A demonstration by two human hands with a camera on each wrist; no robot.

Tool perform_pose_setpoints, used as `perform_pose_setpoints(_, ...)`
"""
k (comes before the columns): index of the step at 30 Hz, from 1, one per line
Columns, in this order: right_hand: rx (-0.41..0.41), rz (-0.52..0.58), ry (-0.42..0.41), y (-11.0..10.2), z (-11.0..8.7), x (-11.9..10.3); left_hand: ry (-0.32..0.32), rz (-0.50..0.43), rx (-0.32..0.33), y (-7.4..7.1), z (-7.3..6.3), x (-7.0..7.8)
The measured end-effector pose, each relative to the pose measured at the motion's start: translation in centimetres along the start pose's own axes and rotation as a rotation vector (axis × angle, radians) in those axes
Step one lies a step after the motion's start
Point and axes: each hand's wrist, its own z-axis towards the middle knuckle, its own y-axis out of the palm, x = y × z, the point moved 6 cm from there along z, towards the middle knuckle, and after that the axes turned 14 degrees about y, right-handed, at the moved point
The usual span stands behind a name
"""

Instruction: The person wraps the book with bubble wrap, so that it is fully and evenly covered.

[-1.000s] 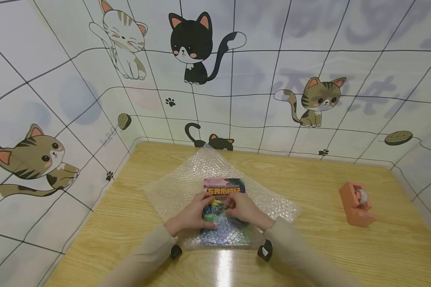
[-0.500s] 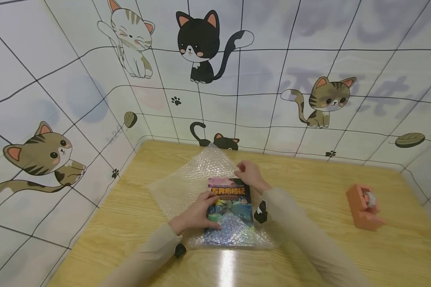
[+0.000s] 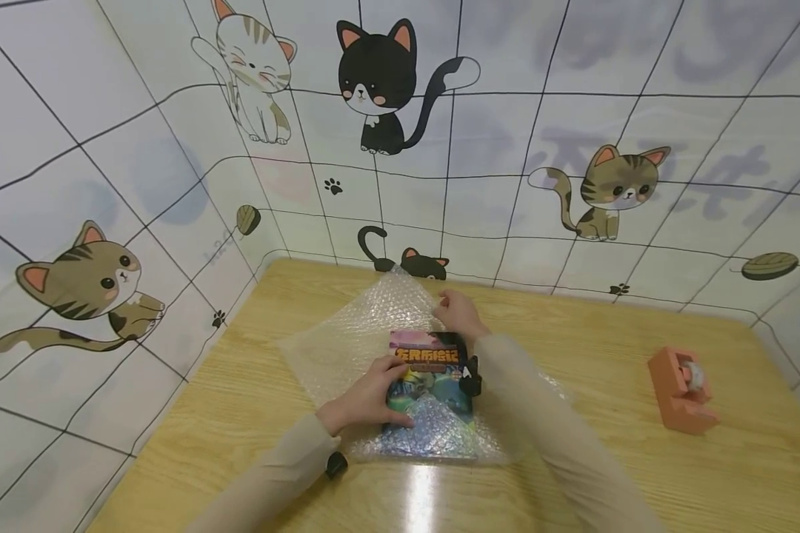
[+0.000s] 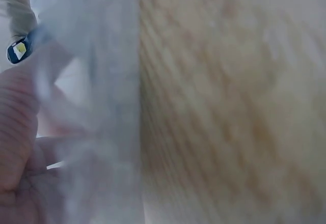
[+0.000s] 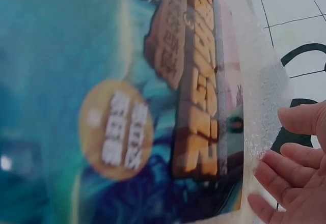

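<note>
A book [image 3: 423, 381] with a colourful cover lies on a sheet of bubble wrap [image 3: 347, 337], one corner of which is folded up over its lower part. My left hand [image 3: 368, 398] rests on the book's left side, thumb spread low over the folded corner. Beyond the top right of the cover, my right hand [image 3: 458, 314] is at the wrap's far right edge. The right wrist view shows the cover's orange title close up; that hand's thumb and fingers stand apart, loosely bent by the wrap. Blurred clear wrap partly veils my left hand [image 4: 18, 127] in the left wrist view.
An orange tape dispenser [image 3: 683, 389] with a roll stands on the wooden table [image 3: 593, 348] at the right. A cat-patterned sheet [image 3: 493, 148] rises along the table's back and left edges. Small black devices show beneath both wrists.
My right hand has left the folded corner over the cover and moved up and right to the wrap's far right edge. The left hand stays on the book. The view has shifted slightly.
</note>
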Motion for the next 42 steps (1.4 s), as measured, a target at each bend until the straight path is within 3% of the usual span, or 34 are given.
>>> perform_pose_setpoints(6,0.007,0.009,0.003,-0.1,-0.1,-0.5,-0.017,-0.014,-0.014,-0.1,0.1,0.0)
perform_pose_setpoints(14,0.079,-0.046,-0.139,-0.7,-1.1,-1.5,-0.017,-0.011,-0.011,-0.1,0.2,0.3)
perform_pose_setpoints(21,0.068,-0.126,-0.280,-1.2,-3.6,-1.8,-0.078,-0.037,-0.047,0.2,0.0,0.2)
perform_pose_setpoints(25,0.058,-0.192,-0.318,-0.9,-5.2,-2.0,-0.128,-0.034,-0.042,0.3,-0.5,0.4)
perform_pose_setpoints(27,0.053,-0.210,-0.326,-0.7,-5.8,-2.0,-0.176,0.006,-0.010,0.2,-0.8,0.4)
perform_pose_setpoints(35,0.063,-0.291,-0.355,0.5,-7.1,-0.9,-0.374,0.341,0.173,-0.9,-2.1,0.8)
perform_pose_setpoints(38,0.062,-0.307,-0.358,0.8,-7.3,-0.6,-0.398,0.411,0.233,-1.2,-2.5,1.4)
perform_pose_setpoints(42,0.073,-0.346,-0.385,1.0,-7.5,-0.6,-0.379,0.547,0.266,-1.3,-2.6,2.2)
